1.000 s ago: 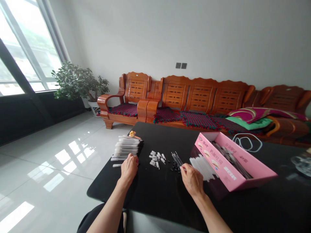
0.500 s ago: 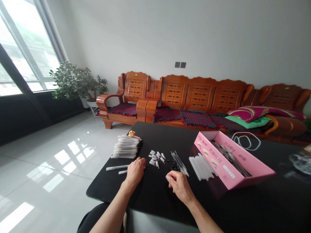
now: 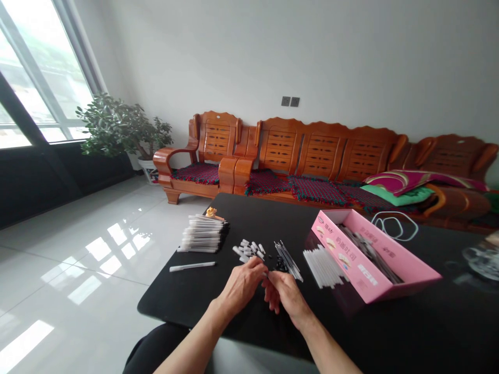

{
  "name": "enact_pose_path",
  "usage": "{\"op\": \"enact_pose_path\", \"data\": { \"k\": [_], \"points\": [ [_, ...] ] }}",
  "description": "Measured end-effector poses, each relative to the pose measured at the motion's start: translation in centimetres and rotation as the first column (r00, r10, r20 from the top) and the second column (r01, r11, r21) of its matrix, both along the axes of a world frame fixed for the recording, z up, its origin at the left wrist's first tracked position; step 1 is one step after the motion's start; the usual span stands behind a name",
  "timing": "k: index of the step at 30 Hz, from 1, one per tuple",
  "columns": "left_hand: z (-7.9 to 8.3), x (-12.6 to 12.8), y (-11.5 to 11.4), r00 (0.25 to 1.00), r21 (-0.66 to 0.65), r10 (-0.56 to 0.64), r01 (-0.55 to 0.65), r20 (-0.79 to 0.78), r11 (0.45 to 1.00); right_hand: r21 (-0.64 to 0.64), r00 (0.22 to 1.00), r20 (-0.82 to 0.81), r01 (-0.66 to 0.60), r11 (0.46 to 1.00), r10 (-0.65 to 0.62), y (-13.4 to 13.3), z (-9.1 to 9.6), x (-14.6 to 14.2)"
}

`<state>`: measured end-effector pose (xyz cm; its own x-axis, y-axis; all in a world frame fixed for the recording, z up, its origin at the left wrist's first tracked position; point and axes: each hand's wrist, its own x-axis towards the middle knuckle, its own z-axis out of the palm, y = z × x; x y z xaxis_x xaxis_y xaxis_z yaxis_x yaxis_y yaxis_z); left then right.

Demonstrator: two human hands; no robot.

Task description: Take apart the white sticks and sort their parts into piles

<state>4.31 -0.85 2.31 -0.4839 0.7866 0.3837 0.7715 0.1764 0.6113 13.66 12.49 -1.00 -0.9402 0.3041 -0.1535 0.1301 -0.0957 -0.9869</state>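
My left hand [image 3: 245, 283] and my right hand [image 3: 285, 293] meet above the near part of the black table. Both have their fingers pinched together, and whatever lies between the fingertips is too small and covered to make out. Just beyond my left hand lies a heap of white pen caps [image 3: 245, 248]. Small black plugs [image 3: 280, 264] and a bundle of thin pen refills [image 3: 288, 259] lie beyond my right hand. One white pen [image 3: 192, 266] rests alone left of my left hand, in front of a stack of similar pens [image 3: 202, 235].
Clear white tubes [image 3: 324, 267] lie in a row beside a pink box [image 3: 374, 254] holding dark slender pieces. A small yellow figure [image 3: 211, 212] sits behind the pen stack. A white cable [image 3: 395, 223] and a glass object [image 3: 483, 262] are on the right. The table's rounded corner [image 3: 144, 306] is at left.
My left hand has moved right, from beside the pens to my right hand. The shorter white piece near the lone pen is gone from there. My right hand has turned slightly, its fingers now at my left.
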Motion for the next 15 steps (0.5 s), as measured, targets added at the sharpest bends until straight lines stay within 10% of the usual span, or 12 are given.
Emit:
{"op": "enact_pose_path", "data": {
  "k": [4,8,11,15],
  "points": [
    [-0.8,-1.0,0.2,0.917,0.179,0.192,-0.266,0.350,0.947,0.029,0.997,-0.052,0.058,0.998,-0.057,0.3,0.4,0.1],
    [-1.9,-2.0,0.6,0.520,0.199,-0.036,-0.260,0.853,0.945,0.124,0.997,-0.073,0.026,0.992,-0.018,0.4,0.4,0.3],
    [-2.5,-2.2,0.8,0.313,0.283,-0.186,-0.303,0.931,0.910,0.135,0.999,-0.045,-0.005,0.991,0.011,0.1,0.2,0.3],
    [-2.5,-2.1,0.8,0.259,0.331,-0.253,-0.326,0.932,0.886,0.021,1.000,-0.005,-0.028,0.999,0.028,-0.2,0.3,0.3]
  ]
}}
